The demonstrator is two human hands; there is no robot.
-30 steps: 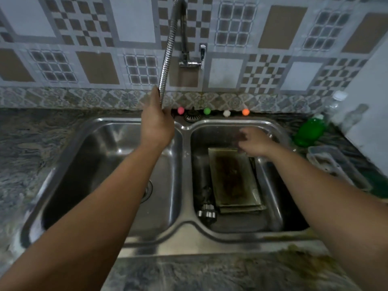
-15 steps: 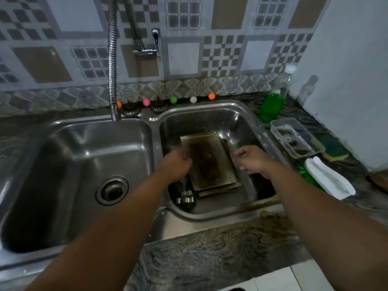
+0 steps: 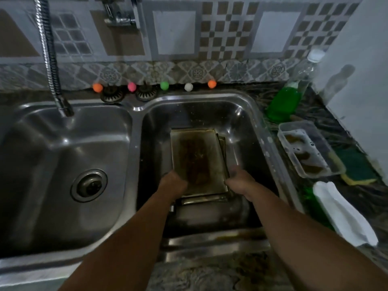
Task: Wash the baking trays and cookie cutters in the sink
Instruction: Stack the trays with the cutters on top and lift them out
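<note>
A stack of dirty baking trays lies in the right basin of a double steel sink; the top tray has a dark burnt patch. My left hand grips the top tray's near left corner. My right hand grips its near right corner, fingers curled over the edge. The cookie cutters are hidden behind my left forearm. The flexible tap hose hangs over the left basin, no water running.
The left basin has a drain. On the right counter stand a green soap bottle, a clear plastic tub with sponges, a green scouring pad and a white object. Small coloured balls line the sink's back ledge.
My left hand let go of the tap hose and came down into the right basin. Both hands moved to the near corners of the top tray and took hold of it.
</note>
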